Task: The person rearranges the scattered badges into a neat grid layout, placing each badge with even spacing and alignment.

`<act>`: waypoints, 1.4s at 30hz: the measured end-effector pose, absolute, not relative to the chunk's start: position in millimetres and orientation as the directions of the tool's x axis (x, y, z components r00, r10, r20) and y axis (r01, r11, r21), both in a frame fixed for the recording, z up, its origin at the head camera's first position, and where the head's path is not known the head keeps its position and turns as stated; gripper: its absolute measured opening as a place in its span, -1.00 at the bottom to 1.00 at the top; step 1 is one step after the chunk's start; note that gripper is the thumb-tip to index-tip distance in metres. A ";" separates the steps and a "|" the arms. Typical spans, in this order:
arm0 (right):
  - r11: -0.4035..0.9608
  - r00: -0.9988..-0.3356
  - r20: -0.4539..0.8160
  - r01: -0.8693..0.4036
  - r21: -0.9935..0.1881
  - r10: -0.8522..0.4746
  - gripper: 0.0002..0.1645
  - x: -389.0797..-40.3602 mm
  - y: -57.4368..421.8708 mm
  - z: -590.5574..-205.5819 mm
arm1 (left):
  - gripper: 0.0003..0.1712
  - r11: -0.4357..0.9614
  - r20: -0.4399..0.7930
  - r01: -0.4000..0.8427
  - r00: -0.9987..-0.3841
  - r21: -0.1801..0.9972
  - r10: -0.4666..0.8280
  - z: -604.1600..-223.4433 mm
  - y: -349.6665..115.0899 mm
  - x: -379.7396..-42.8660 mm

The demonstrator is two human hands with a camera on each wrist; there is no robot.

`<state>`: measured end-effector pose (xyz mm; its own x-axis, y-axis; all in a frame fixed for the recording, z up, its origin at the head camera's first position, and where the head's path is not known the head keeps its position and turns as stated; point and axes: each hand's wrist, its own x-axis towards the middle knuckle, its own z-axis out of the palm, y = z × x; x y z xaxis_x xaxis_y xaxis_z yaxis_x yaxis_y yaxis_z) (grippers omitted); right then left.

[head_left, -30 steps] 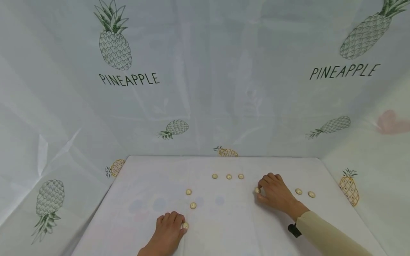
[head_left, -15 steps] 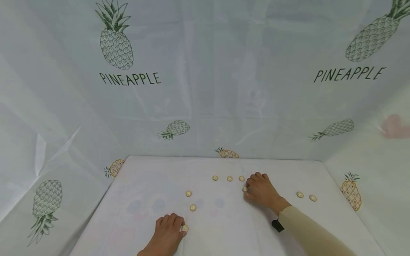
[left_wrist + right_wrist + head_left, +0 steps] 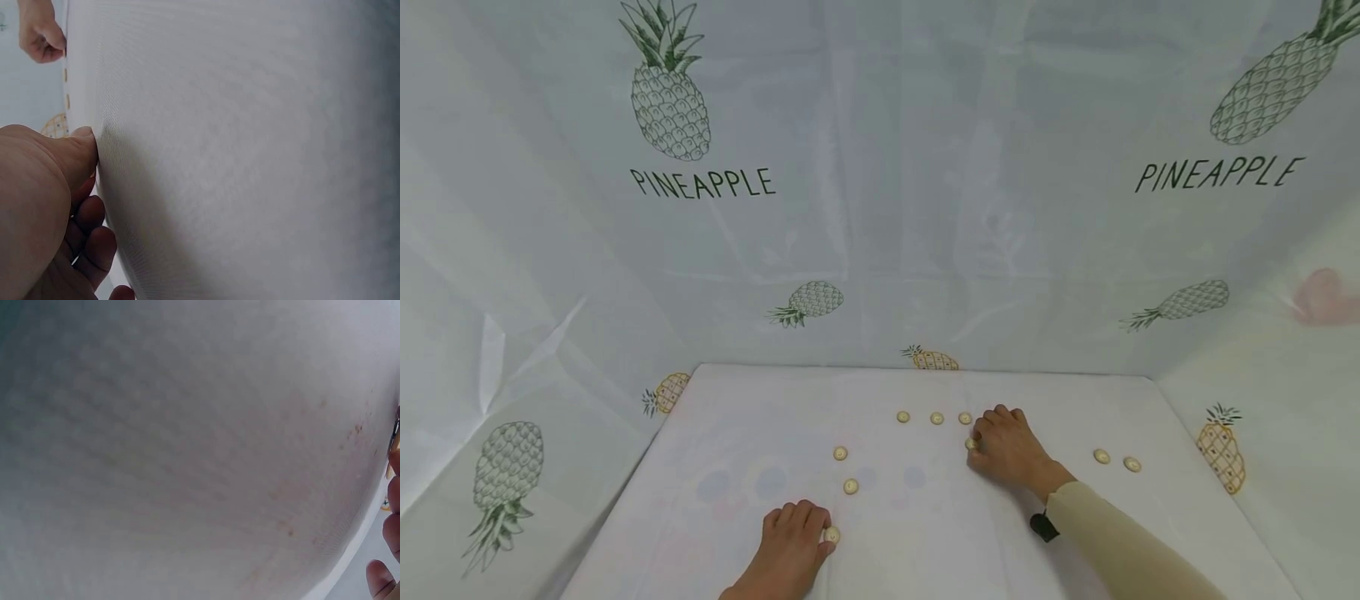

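Observation:
In the head view my left hand (image 3: 787,546) holds a small round cream disc (image 3: 832,535) between thumb and index finger at the table's front. The disc has faint marks on its face, too small to read. My right hand (image 3: 1009,446) grips another disc (image 3: 971,444) at its fingertips, just in front of the right end of a back row of three discs (image 3: 937,418). Two more discs (image 3: 851,487) lie beyond my left hand. In the left wrist view the left thumb (image 3: 78,153) meets the white surface. The right wrist view shows only some fingers (image 3: 392,531) at its edge.
Two discs (image 3: 1102,457) lie on the white-covered table (image 3: 925,533) to the right of my right hand. White pineapple-print sheets (image 3: 880,208) hang behind the table and on both sides. A black wrist device (image 3: 1043,527) sits beside the right sleeve.
My right hand has slid left with its disc, toward the back row of three, and has nearly stopped. My left hand and the disc in it have stayed in place.

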<state>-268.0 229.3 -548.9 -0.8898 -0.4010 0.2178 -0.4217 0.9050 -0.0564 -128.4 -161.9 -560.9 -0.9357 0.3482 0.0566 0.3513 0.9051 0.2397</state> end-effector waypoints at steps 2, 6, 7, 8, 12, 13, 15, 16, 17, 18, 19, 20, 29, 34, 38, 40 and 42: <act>0.907 -0.892 0.213 -0.418 -0.050 -0.399 -0.79 -268.3 228.9 -548.7 | -0.65 0.906 0.059 0.348 -0.937 0.240 0.345 -559.8 -162.2 -128.4; 0.911 -0.894 0.214 -0.411 -0.044 -0.393 -0.77 -268.5 228.5 -548.6 | -0.65 0.901 0.064 0.352 -0.935 0.252 0.348 -558.1 -162.3 -127.7; 0.911 -0.894 0.215 -0.410 -0.045 -0.392 -0.78 -268.5 228.5 -548.6 | -0.65 0.901 0.066 0.353 -0.935 0.253 0.348 -557.9 -162.2 -127.6; 0.911 -0.894 0.216 -0.410 -0.045 -0.392 -0.78 -268.4 228.6 -548.6 | -0.65 0.900 0.068 0.354 -0.935 0.254 0.348 -557.9 -162.1 -127.5; 0.911 -0.896 0.209 -0.409 -0.048 -0.391 -0.79 -267.8 229.3 -548.9 | -0.65 0.901 0.069 0.356 -0.934 0.249 0.350 -558.5 -162.0 -127.4; 0.912 -0.897 0.208 -0.408 -0.051 -0.390 -0.79 -267.7 229.3 -549.1 | -0.65 0.901 0.070 0.357 -0.934 0.247 0.351 -558.9 -162.1 -127.4; 0.912 -0.898 0.207 -0.406 -0.055 -0.387 -0.79 -267.8 229.5 -549.9 | -0.65 0.901 0.072 0.358 -0.934 0.245 0.351 -559.4 -162.2 -127.1; 0.912 -0.898 0.210 -0.406 -0.057 -0.386 -0.79 -267.9 229.5 -550.3 | -0.65 0.901 0.073 0.358 -0.934 0.245 0.351 -559.2 -162.1 -126.9; 0.913 -0.898 0.214 -0.405 -0.057 -0.385 -0.79 -268.0 229.5 -550.6 | -0.65 0.902 0.074 0.356 -0.934 0.246 0.349 -559.0 -162.0 -126.6; 0.912 -0.897 0.218 -0.405 -0.058 -0.384 -0.79 -268.1 229.5 -551.0 | -0.65 0.901 0.076 0.357 -0.934 0.246 0.349 -558.9 -161.9 -126.5; 0.911 -0.896 0.222 -0.407 -0.060 -0.386 -0.79 -268.1 229.3 -551.1 | -0.65 0.903 0.074 0.354 -0.935 0.245 0.347 -558.7 -161.8 -126.5; 0.910 -0.894 0.226 -0.410 -0.058 -0.388 -0.80 -268.2 229.2 -551.3 | -0.65 0.904 0.071 0.351 -0.936 0.245 0.344 -558.3 -161.5 -126.3; 0.909 -0.892 0.224 -0.414 -0.056 -0.392 -0.80 -268.3 228.5 -551.2 | -0.66 0.905 0.053 0.346 -0.937 0.246 0.344 -555.0 -160.9 -126.1; 0.908 -0.893 0.218 -0.415 -0.054 -0.394 -0.79 -267.3 227.1 -548.5 | -0.66 0.905 0.047 0.345 -0.938 0.248 0.344 -552.1 -160.9 -125.9; 0.904 -0.885 0.230 -0.425 -0.043 -0.405 -0.79 -268.1 227.9 -548.6 | -0.67 0.906 0.030 0.339 -0.939 0.254 0.343 -551.0 -160.4 -126.8; 0.903 -0.881 0.237 -0.429 -0.039 -0.408 -0.78 -268.4 228.3 -549.2 | -0.68 0.907 0.023 0.335 -0.940 0.256 0.341 -551.1 -160.1 -127.1; 0.902 -0.880 0.240 -0.431 -0.036 -0.411 -0.78 -268.3 228.4 -549.7 | -0.68 0.907 0.029 0.336 -0.940 0.254 0.341 -551.8 -159.9 -126.5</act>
<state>-268.3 228.4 -549.7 -0.8796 -0.4108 0.2398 -0.4309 0.9017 -0.0358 -126.5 -159.9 -551.8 -0.9398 0.3405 0.0289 0.3364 0.9067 0.2545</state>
